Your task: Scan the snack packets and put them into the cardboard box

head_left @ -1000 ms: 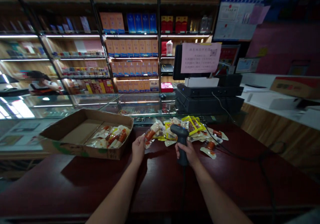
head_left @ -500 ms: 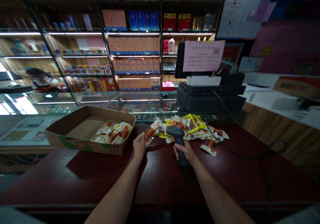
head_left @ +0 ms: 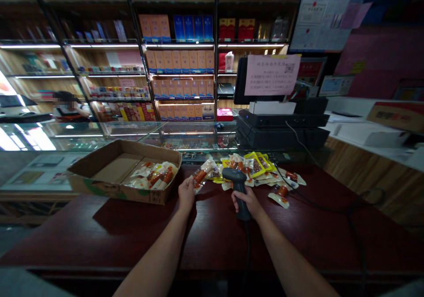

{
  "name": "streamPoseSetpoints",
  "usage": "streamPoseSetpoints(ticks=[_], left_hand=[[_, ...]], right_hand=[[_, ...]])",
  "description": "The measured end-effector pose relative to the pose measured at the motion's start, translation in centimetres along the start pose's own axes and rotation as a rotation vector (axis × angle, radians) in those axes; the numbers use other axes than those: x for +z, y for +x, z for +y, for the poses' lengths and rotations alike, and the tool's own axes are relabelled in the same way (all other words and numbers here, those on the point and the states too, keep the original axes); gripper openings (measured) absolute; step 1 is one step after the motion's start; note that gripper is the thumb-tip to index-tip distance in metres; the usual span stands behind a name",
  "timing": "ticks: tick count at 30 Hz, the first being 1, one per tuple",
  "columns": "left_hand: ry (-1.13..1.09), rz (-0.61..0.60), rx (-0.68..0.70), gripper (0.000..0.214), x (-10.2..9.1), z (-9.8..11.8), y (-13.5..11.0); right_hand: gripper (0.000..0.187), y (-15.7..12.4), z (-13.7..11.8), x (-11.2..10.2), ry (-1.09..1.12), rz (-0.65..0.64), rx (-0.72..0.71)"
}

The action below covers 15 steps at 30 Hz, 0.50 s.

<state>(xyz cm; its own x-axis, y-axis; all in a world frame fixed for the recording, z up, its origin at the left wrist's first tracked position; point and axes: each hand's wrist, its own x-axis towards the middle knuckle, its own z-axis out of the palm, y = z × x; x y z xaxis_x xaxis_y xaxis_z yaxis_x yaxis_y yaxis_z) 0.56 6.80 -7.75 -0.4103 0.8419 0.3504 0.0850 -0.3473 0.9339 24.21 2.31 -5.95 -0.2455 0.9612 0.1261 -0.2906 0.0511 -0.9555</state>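
Note:
My left hand [head_left: 187, 194] pinches the lower end of a clear-wrapped sausage pack [head_left: 200, 176], held up over the table. In my right hand [head_left: 247, 201] is a black barcode scanner [head_left: 239, 189], fingers wrapped round its handle and its head toward the sausage pack. Behind the scanner lies a heap of snack packs, with yellow-edged packs [head_left: 257, 164] and more wrapped sausages. One single sausage pack [head_left: 279, 199] lies nearest me at the heap's right. On the left stands an open cardboard box [head_left: 99, 186] with several sausage packs [head_left: 154, 176] in its right part.
The dark red table [head_left: 212, 239] spans the front. The scanner's cable [head_left: 247, 244] hangs toward me; another black cable [head_left: 331, 207] crosses at right. Behind are a glass counter [head_left: 192, 129], a monitor with a pink notice [head_left: 271, 75], and shelves of boxes. A person [head_left: 70, 107] is at far left.
The whole view has shifted slightly, so things appear a little further right. Both hands keep their hold on the sausage pack and the scanner, with almost no movement between them.

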Motion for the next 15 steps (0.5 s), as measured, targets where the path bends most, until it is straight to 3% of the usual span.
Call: streamPoseSetpoints(ticks=[6, 10, 15], left_hand=[[-0.01, 0.028, -0.029, 0.036, 0.6, 0.4, -0.2], [-0.078, 0.095, -0.034, 0.035, 0.6, 2.7, 0.3], [-0.202, 0.29, -0.031, 0.03, -2.6, 6.8, 2.1]], right_hand=[[0.031, -0.1, -0.3, 0.5, 0.06, 0.025, -0.017], [0.028, -0.4, -1.2, 1.5, 0.093, 0.044, -0.033], [0.025, -0.3, -2.4, 3.7, 0.118, -0.015, -0.055]])
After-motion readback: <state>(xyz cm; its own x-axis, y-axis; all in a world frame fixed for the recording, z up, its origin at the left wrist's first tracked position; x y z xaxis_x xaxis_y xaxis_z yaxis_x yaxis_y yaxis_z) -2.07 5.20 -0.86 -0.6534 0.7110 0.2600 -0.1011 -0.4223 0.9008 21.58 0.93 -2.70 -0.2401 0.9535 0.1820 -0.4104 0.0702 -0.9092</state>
